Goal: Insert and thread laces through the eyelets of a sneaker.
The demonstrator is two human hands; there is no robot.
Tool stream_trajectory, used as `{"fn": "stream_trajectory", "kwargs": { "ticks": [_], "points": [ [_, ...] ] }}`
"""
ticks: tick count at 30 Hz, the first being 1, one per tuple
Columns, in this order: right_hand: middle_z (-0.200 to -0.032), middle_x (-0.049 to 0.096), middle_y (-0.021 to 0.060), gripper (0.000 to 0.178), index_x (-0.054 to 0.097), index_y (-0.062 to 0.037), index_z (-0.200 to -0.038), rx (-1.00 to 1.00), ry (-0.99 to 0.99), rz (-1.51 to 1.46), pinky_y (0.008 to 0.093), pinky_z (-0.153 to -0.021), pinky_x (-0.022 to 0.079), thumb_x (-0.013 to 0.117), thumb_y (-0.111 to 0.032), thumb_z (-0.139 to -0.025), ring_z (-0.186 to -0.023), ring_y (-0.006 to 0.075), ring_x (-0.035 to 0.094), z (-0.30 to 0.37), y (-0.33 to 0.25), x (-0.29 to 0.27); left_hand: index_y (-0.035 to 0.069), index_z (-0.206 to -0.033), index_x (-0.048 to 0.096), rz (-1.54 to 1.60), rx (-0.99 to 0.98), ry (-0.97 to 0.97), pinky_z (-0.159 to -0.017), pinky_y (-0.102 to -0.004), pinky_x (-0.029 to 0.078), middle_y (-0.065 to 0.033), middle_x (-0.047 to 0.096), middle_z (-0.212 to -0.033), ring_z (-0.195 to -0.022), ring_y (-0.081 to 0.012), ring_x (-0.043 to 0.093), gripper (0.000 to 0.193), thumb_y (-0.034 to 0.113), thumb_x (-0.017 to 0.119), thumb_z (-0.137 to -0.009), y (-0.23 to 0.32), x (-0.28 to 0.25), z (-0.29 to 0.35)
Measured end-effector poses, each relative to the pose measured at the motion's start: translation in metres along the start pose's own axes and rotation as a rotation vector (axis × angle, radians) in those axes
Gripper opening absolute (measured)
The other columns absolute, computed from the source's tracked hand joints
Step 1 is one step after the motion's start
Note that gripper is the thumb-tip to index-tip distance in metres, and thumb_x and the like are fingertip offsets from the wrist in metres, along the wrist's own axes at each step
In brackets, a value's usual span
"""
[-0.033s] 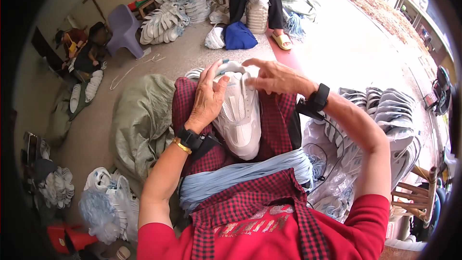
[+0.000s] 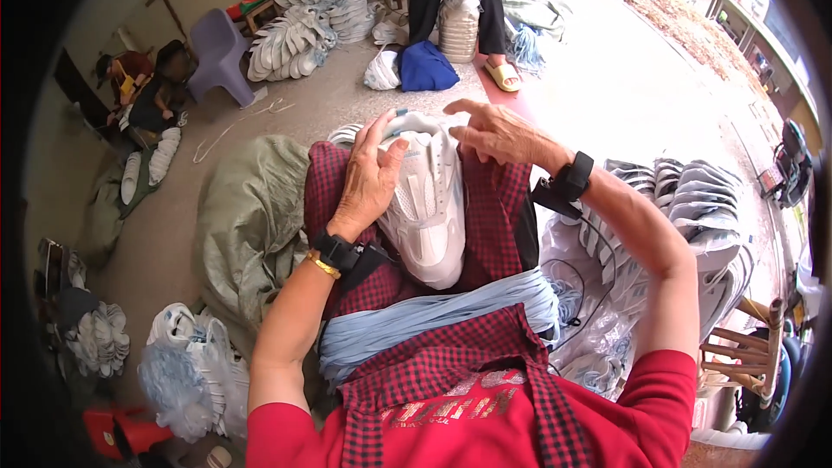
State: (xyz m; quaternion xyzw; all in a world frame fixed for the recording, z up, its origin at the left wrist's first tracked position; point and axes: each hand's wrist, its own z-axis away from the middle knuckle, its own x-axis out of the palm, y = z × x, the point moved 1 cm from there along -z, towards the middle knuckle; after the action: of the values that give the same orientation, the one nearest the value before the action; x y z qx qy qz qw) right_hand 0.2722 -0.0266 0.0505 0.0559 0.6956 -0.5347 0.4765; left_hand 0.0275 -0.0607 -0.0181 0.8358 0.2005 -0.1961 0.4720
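Observation:
A white sneaker [image 2: 426,230] rests between my thighs, toe toward me. My left hand [image 2: 373,178] lies along its left side, fingers wrapped over the collar and thumb by the tongue. At the right edge of the sneaker's opening is my right hand [image 2: 503,137], its index finger stretched out and thumb apart from it; the other fingers curl in. I make out nothing in that hand. A thick bundle of light blue laces [image 2: 433,316] lies across my lap over the red-and-black checked apron [image 2: 494,217].
Stacked white shoe uppers [image 2: 702,204] stand at my right, near a wooden stool [image 2: 745,351]. An olive sack [image 2: 251,225] lies at my left. Ahead are a purple chair [image 2: 218,56], more stacked uppers [image 2: 295,43] and a seated person [image 2: 426,0]. Another person [image 2: 134,87] works far left.
My right hand has drawn slightly away from the sneaker's collar, and its index finger and thumb stand clearer of it. The left hand keeps its hold. The whole view has shifted a little.

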Motion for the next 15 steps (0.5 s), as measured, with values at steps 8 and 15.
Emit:
{"fn": "stream_trajectory", "kwargs": {
  "ticks": [8, 15],
  "points": [
    [-0.082, 0.07, 0.0216, 0.045, 0.068, 0.0021, -0.108, 0.029, 0.392, 0.242, 0.0418, -0.077, 0.053, 0.053, -0.04, -0.1, -0.079, 0.0339, 0.07, 0.02, 0.07, -0.007, 0.006, -0.145, 0.048, -0.036, 0.04, 0.012, -0.087, -0.033, 0.05, -0.0195, 0.053, -0.137, -0.104, -0.0237, 0.058, 0.055, 0.041, 0.054, -0.103, -0.003, 0.002, 0.0],
    [-0.062, 0.062, 0.0181, 0.08, 0.063, 0.0097, -0.076, 0.452, 0.214, -0.064, 0.0352, -0.061, 0.053, 0.055, -0.068, -0.093, -0.064, 0.0268, 0.068, 0.093, 0.055, 0.011, 0.004, -0.142, 0.05, -0.074, 0.09, 0.037, -0.096, -0.0391, 0.047, -0.0218, 0.054, -0.135, -0.119, -0.0334, 0.056, 0.052, 0.038, 0.055, -0.103, 0.004, 0.0, -0.005]
  ]
}}
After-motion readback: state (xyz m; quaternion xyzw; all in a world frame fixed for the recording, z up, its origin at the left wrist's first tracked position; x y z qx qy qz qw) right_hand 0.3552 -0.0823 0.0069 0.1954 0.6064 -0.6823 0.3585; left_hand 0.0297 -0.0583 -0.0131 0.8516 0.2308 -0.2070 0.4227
